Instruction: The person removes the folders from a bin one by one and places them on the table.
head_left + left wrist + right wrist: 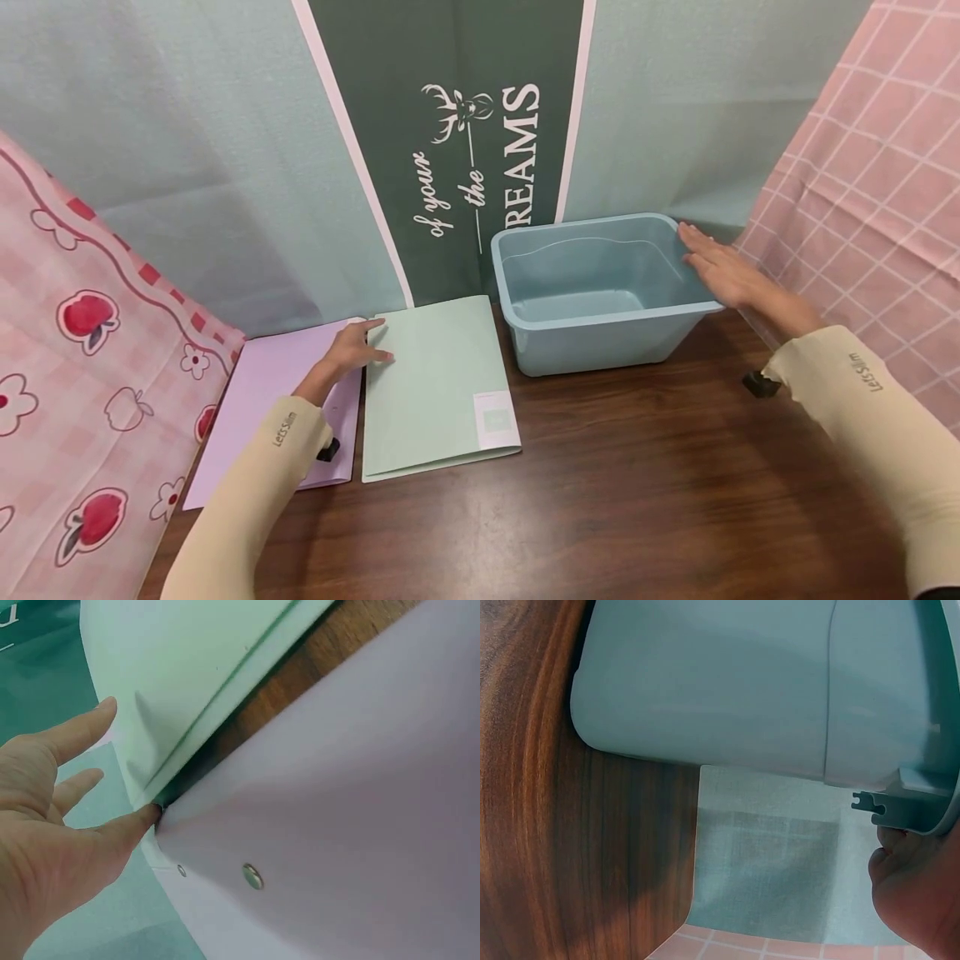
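A pale green folder (pixel 438 383) and a lilac folder (pixel 277 392) lie side by side on the table, a narrow gap between them. My left hand (pixel 354 350) is over their upper corners with its fingers spread; in the left wrist view one fingertip (pixel 154 814) touches down where the two folders meet. A metal snap (pixel 253 876) shows on the lilac folder. To the right stands a blue plastic bin (pixel 600 342), upright and with nothing seen inside. My right hand (pixel 720 267) rests with straight fingers against the bin's right rim.
The dark wooden table (pixel 600 483) spreads in front of the bin and folders. Behind them hangs a grey-green curtain (pixel 660 125) with a dark printed band. Pink cloths bound the left (pixel 97 400) and right (pixel 870 183) sides. A white label (pixel 497 421) sits on the green folder.
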Available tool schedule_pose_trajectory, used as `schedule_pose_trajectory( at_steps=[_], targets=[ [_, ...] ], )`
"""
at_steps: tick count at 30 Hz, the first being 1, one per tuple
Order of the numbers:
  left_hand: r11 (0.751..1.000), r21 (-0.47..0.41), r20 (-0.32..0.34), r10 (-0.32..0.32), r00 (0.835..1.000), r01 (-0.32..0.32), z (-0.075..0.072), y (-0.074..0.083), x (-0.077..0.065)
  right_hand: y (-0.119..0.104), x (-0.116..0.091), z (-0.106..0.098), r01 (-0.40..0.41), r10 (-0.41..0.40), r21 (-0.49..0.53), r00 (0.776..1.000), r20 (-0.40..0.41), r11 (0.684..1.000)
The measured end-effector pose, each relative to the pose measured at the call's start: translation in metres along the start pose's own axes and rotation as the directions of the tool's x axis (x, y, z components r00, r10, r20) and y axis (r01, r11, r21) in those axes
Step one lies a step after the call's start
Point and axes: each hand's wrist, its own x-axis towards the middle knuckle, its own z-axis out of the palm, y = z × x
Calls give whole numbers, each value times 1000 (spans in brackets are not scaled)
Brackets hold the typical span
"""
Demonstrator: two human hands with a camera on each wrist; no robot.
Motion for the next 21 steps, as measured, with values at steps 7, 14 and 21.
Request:
schedule_pose_trajectory(
  at_steps=[7, 14, 21],
  targets=[
    [1000, 20, 16, 0, 1000, -1, -2, 3, -1, -2, 1, 0, 1, -1, -12, 1000, 2, 1000],
    [999, -15, 5, 52, 999, -51, -15, 9, -6, -5, 4, -3, 12, -11, -72, 1000, 18, 997],
    [977, 150, -23, 154, 988, -149, -40, 20, -13, -7, 9, -6, 31, -28, -188, 999, 17, 982]
  ],
)
